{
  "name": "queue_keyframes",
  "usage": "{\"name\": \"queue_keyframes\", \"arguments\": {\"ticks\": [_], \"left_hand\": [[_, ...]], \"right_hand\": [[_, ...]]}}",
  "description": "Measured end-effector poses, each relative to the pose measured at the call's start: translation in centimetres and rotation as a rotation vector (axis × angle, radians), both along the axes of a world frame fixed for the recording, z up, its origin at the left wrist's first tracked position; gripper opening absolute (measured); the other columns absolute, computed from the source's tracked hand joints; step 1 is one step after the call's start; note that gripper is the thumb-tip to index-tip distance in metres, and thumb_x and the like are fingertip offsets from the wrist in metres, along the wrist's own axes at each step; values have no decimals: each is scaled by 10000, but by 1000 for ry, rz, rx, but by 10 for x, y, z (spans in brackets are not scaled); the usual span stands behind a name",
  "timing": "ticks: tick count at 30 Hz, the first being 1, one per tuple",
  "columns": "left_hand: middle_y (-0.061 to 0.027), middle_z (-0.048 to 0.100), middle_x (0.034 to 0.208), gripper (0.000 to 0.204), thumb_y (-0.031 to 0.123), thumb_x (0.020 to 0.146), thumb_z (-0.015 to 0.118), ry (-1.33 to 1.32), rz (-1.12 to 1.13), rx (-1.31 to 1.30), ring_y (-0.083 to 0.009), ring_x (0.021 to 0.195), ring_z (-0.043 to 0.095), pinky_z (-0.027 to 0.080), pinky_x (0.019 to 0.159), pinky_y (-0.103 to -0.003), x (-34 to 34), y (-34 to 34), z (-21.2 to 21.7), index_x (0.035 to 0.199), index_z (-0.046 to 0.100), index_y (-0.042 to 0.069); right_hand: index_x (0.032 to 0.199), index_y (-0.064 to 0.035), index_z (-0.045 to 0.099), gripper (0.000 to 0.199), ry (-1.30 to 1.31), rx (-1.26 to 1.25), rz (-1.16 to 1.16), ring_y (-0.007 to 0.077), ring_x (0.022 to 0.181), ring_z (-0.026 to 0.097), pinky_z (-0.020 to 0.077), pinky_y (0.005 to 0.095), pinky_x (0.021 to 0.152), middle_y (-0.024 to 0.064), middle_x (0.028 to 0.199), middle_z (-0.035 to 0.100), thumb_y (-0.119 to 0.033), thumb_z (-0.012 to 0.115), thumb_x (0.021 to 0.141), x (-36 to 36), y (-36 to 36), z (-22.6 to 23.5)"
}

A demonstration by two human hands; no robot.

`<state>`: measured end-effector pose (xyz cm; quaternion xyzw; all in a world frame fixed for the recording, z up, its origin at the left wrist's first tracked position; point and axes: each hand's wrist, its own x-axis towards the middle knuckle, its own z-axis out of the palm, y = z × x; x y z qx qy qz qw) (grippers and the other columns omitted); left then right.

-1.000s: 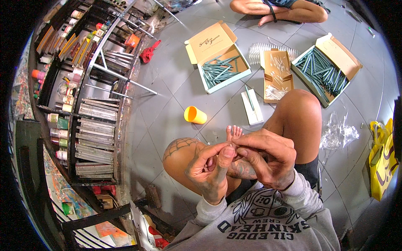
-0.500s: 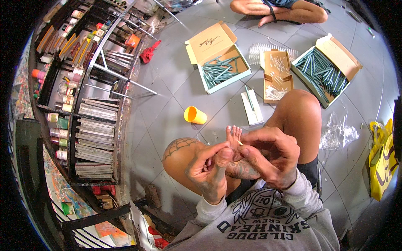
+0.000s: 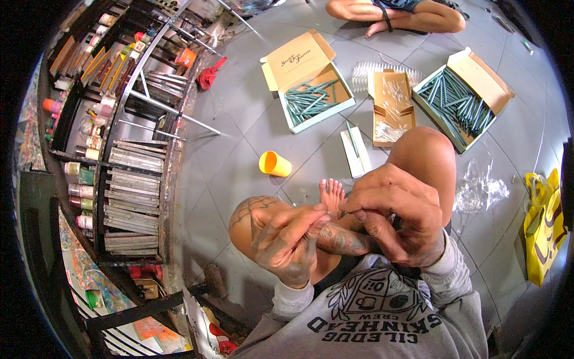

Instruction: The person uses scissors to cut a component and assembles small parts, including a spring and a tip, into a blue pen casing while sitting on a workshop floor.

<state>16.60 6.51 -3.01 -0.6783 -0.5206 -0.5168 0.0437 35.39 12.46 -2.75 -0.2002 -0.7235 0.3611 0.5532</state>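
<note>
Left hand (image 3: 287,242): your fingers are bunched narrow, tips meeting the right hand above your lap.
Right hand (image 3: 397,218): curled tight, thumb and forefinger pinched; whatever sits between them is too small to tell, perhaps a thin clear sleeve.
Grip: keep both pinches close together and work over your knees.
Nearest supply: flat white packet (image 3: 356,151) just past your foot.
Further off: two open boxes of green sticks (image 3: 311,99) (image 3: 457,102), and a brown box (image 3: 391,107) between them.
In the way: yellow cup (image 3: 274,163) lying on its side, near your left knee.
</note>
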Motion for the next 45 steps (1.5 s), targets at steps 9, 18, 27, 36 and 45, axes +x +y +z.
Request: {"name": "queue_keyframes", "arguments": {"ticks": [9, 18, 27, 36, 45], "left_hand": [[27, 744, 825, 152, 161, 766, 828, -39, 7, -10, -84, 671, 540, 346, 710, -278, 3, 0, -1, 907, 791, 118], [7, 745, 826, 162, 163, 762, 837, -34, 14, -31, -90, 660, 543, 349, 704, -278, 3, 0, -2, 904, 787, 104], [2, 745, 825, 165, 142, 767, 833, -14, 2, -41, -84, 667, 572, 348, 713, -271, 3, 0, -2, 920, 785, 101], [1, 745, 821, 184, 127, 754, 838, 6, -12, -35, -78, 652, 580, 349, 707, -264, 3, 0, 0, 929, 786, 111], [-2, 748, 830, 164, 128, 757, 839, -9, -22, -68, -89, 660, 604, 362, 711, -268, 5, 0, 0, 909, 784, 102]], "right_hand": [[1005, -13, 673, 240, -13, 0, 13, 258, 834, 676, 541, 326, 704, 127, 932, 638, -24, 760, 781, -1, -1, 1], [985, -18, 677, 180, -62, 27, 7, 255, 791, 669, 538, 334, 678, 111, 900, 624, -11, 703, 807, -1, 0, 0], [969, -17, 680, 196, -31, 64, -36, 258, 786, 668, 539, 334, 665, 116, 892, 624, -6, 713, 777, -2, 1, 2], [950, 2, 702, 261, -42, 73, -75, 229, 742, 665, 539, 308, 657, 133, 841, 642, 54, 625, 706, -3, 1, 1], [945, -24, 694, 267, -110, 144, -81, 234, 718, 663, 545, 318, 620, 114, 833, 636, 40, 641, 691, -2, 3, -2]]}}
